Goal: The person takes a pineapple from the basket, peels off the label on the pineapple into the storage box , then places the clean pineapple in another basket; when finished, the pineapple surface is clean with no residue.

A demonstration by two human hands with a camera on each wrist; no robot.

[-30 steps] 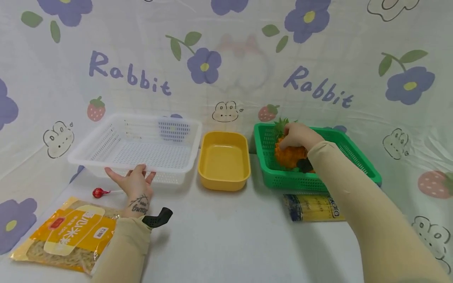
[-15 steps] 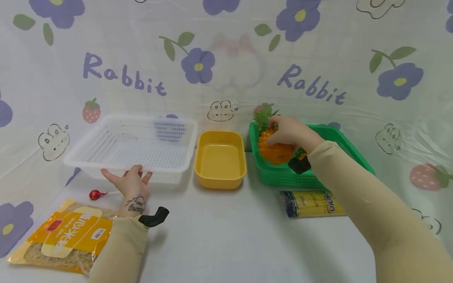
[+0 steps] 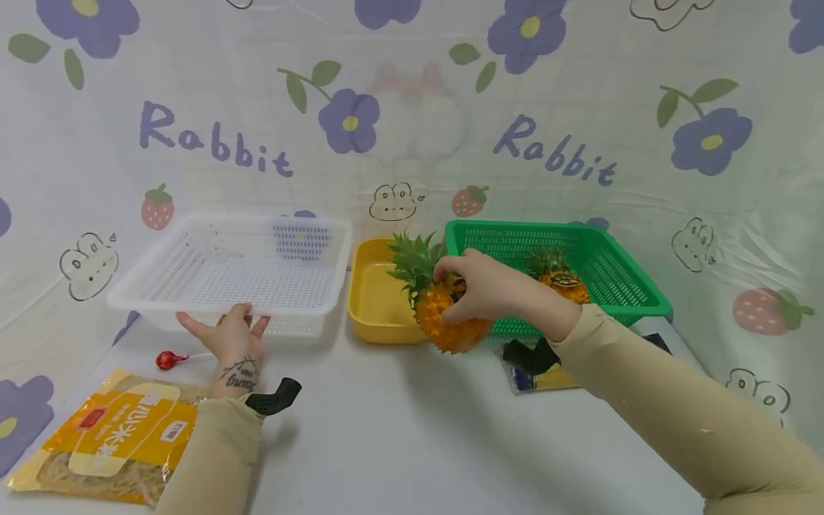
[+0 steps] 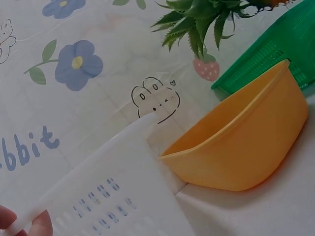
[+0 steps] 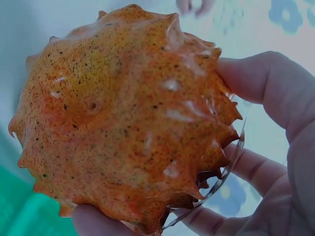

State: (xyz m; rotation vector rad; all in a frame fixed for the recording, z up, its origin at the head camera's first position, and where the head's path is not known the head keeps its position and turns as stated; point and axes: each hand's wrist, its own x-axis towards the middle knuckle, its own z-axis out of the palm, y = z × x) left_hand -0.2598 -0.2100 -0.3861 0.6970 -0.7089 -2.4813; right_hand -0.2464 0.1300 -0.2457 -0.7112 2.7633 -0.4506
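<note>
My right hand (image 3: 486,290) grips an orange pineapple (image 3: 444,325) with green leaves, held tilted in the air in front of the yellow tub (image 3: 370,332). In the right wrist view the pineapple's knobbly underside (image 5: 113,118) fills much of the picture, fingers and thumb around it. My left hand (image 3: 234,340) holds the front rim of the white basket (image 3: 148,304); the left wrist view shows fingertips (image 4: 42,226) on both sides of that rim. Another pineapple (image 3: 566,285) lies in the green basket (image 3: 618,232), partly hidden by my right arm.
An orange noodle bag (image 3: 122,436) lies at the front left, with a red lollipop (image 3: 167,360) behind it. A pasta packet (image 3: 553,377) lies before the green basket, partly under my right arm. A patterned cloth (image 3: 412,107) hangs behind the containers.
My right hand has lifted the pineapple out of the green basket and carried it left, to in front of the yellow tub. My left hand has stayed at the white basket's rim.
</note>
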